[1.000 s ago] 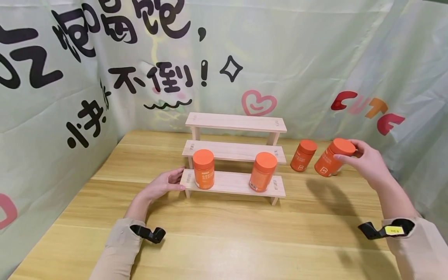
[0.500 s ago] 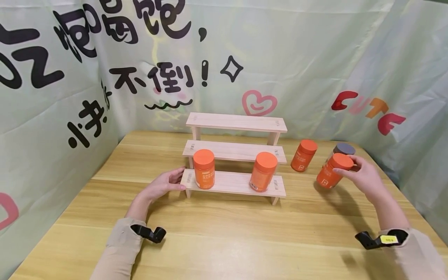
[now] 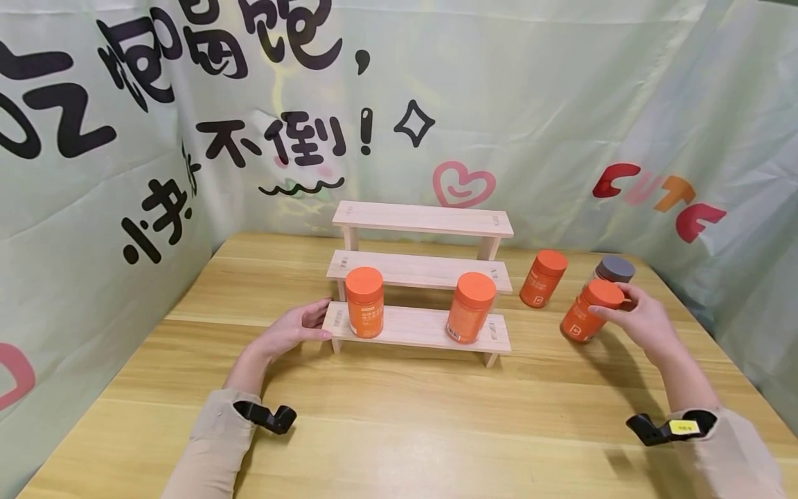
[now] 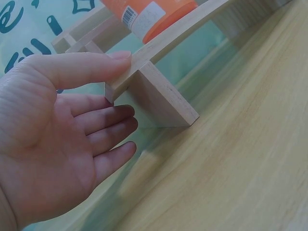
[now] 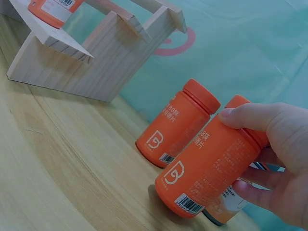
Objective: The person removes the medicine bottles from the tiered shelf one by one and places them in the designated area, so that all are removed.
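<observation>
My left hand [image 3: 293, 333] is at the left end of the three-tier wooden display stand [image 3: 418, 319]. In the left wrist view its thumb [image 4: 106, 65] lies over the bottom board's end, with the index fingertip just under the corner; the other fingers are extended. My right hand [image 3: 642, 320] grips an orange supplement bottle [image 3: 584, 315] near its lid, thumb in front and fingers behind. That bottle tilts slightly, low over the table. A matching orange bottle [image 5: 175, 125] stands just beyond it. Two more, a left bottle [image 3: 365, 305] and a right bottle [image 3: 470, 308], stand on the bottom tier.
A grey-lidded bottle [image 3: 614, 268] stands behind the held one, partly hidden. The stand's middle board [image 3: 418, 269] and top board [image 3: 424, 218] rise in steps behind. A printed curtain [image 3: 530, 104] hangs along the back of the wooden table [image 3: 399, 430].
My right hand has brought the orange bottle nearer and lower, slightly to the left, uncovering the grey-lidded bottle behind. My left hand stays at the stand's end.
</observation>
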A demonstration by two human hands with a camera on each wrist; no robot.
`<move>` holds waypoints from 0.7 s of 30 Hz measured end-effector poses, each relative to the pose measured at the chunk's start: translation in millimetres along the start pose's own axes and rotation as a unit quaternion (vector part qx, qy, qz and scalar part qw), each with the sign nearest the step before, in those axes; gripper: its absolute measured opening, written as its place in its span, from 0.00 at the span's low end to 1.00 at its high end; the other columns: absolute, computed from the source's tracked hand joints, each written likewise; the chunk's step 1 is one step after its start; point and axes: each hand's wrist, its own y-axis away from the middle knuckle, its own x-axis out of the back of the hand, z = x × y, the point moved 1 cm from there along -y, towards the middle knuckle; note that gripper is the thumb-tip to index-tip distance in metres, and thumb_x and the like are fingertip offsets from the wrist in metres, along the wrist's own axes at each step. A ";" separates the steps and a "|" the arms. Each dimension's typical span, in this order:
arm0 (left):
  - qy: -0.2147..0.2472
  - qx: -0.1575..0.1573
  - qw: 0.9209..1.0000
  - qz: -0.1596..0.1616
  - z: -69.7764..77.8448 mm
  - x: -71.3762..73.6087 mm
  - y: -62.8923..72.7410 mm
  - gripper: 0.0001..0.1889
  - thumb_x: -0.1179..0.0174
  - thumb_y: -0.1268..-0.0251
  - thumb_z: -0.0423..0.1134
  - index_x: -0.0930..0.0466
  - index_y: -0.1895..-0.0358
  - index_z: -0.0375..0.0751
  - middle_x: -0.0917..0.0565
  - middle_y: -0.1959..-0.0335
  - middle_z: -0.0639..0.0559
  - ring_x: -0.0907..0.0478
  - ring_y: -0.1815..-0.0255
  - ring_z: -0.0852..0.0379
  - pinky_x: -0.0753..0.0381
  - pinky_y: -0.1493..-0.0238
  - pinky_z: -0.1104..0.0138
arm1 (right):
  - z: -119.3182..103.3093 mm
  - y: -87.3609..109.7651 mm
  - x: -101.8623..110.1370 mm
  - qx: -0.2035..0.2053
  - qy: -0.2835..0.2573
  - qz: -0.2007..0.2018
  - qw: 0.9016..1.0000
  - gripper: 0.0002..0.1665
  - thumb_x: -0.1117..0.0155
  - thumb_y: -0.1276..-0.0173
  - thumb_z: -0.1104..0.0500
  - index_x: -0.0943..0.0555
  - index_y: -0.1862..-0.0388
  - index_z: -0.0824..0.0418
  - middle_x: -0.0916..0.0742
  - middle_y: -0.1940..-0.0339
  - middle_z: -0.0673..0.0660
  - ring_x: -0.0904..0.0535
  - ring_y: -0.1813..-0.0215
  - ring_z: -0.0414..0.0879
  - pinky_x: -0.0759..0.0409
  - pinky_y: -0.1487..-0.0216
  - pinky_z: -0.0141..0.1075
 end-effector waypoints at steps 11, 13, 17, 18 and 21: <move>0.001 -0.004 1.000 -0.003 0.6 -0.3 0.1 0.42 0.40 0.42 0.33 0.57 0.31 0.22 0.50 0.30 0.29 0.51 0.30 0.35 0.52 0.32 0.49 | 2.9 -0.3 -1.2 -0.001 0.001 -0.005 1.000 0.43 0.40 0.35 0.47 0.43 0.33 0.74 0.31 0.40 0.74 0.32 0.50 0.53 0.31 0.58 0.36; 0.005 -0.005 1.000 -0.004 0.8 -0.6 0.1 0.42 0.40 0.42 0.32 0.57 0.31 0.22 0.50 0.30 0.29 0.51 0.30 0.35 0.52 0.32 0.49 | 4.1 -0.3 -1.1 -0.002 0.001 -0.005 1.000 0.43 0.39 0.35 0.47 0.42 0.33 0.73 0.30 0.41 0.73 0.31 0.53 0.47 0.31 0.58 0.37; 0.006 -0.003 1.000 -0.003 1.4 -0.9 0.6 0.42 0.40 0.42 0.33 0.57 0.31 0.22 0.50 0.30 0.29 0.51 0.30 0.35 0.52 0.32 0.49 | 7.0 -0.5 -0.6 -0.001 -0.001 -0.006 1.000 0.43 0.39 0.36 0.47 0.42 0.33 0.72 0.30 0.41 0.72 0.35 0.57 0.32 0.31 0.58 0.37; 0.006 -0.002 1.000 -0.003 1.5 -0.9 0.7 0.42 0.40 0.42 0.33 0.57 0.31 0.22 0.50 0.30 0.29 0.51 0.30 0.35 0.52 0.32 0.49 | 7.5 -0.6 -0.4 -0.001 -0.001 -0.007 1.000 0.43 0.39 0.36 0.47 0.42 0.33 0.72 0.30 0.41 0.72 0.35 0.58 0.31 0.31 0.58 0.37; 0.004 -0.002 1.000 -0.001 1.3 -0.7 0.8 0.42 0.39 0.42 0.33 0.57 0.31 0.22 0.50 0.30 0.29 0.51 0.30 0.35 0.52 0.32 0.49 | 8.7 -0.8 0.6 0.000 0.000 -0.011 1.000 0.42 0.39 0.35 0.47 0.42 0.33 0.72 0.29 0.42 0.72 0.36 0.58 0.30 0.31 0.57 0.39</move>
